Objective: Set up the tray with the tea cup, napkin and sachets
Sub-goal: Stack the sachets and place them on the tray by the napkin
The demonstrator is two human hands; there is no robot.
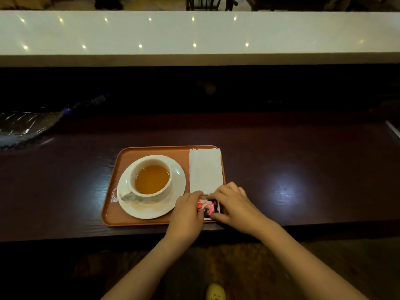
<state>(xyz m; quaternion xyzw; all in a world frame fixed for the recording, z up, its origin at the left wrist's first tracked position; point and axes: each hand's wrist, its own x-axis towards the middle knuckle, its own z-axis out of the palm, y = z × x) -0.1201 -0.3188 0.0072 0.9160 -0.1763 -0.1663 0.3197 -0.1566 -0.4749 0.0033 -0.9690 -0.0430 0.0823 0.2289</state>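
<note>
Sachets (208, 207), red and white, lie in the tray's (149, 150) near right corner, just short of its front rim. Left hand (187, 213) covers their left part, fingers (195, 194) curled down onto them; right hand (232, 203) pinches their right side, thumb at the near edge, fingers at the far edge. Napkin (205, 171), white, folded, lies along the tray's right rim, directly beyond the sachets, near end touching the fingertips. Tea cup (151, 175), full, on saucer (179, 182) fills the tray's left half; spoon (129, 196) on saucer's left. Tray sits at the front edge of dark counter (303, 169); bare counter right of tray and beyond it. Glass dish (21, 126) far left.
</note>
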